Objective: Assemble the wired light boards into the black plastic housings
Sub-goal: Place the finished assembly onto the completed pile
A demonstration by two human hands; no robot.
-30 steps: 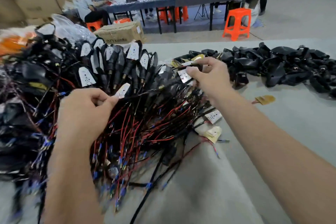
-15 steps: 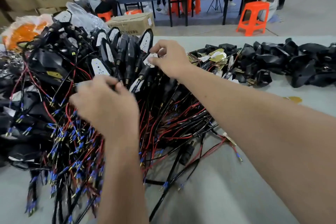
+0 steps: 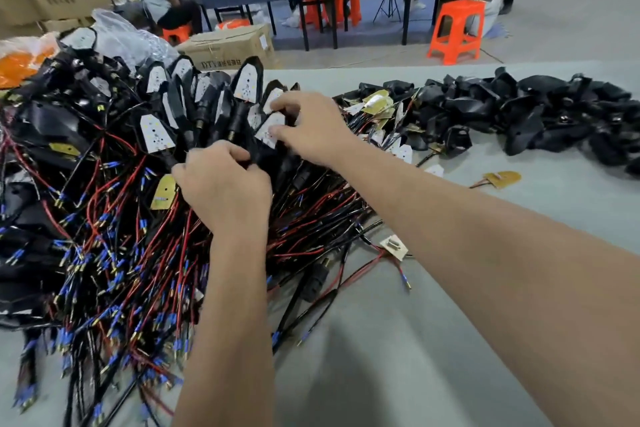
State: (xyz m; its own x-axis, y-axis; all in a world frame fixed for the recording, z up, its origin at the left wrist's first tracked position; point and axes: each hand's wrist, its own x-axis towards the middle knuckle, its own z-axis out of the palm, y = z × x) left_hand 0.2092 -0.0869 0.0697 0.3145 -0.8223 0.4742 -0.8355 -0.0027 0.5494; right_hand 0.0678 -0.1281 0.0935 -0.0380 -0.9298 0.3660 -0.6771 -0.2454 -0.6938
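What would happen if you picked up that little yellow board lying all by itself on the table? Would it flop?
The yellow board looks thin and flat, so it is probably stiff and light. Its short wire tail would likely dangle. Lying flat on the grey table, it should slide rather than roll when pushed, and may be hard to lift off by its thin edge.

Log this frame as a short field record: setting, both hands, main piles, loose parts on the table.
setting: workshop, grey table
left hand: curled into the wired pile; what it grips is hidden
right hand: pinches a white light board
assembled units: boards in black housings, far left
empty housings: heap at far right
loose board: gold, alone right of the arm
background: orange stool, cardboard box
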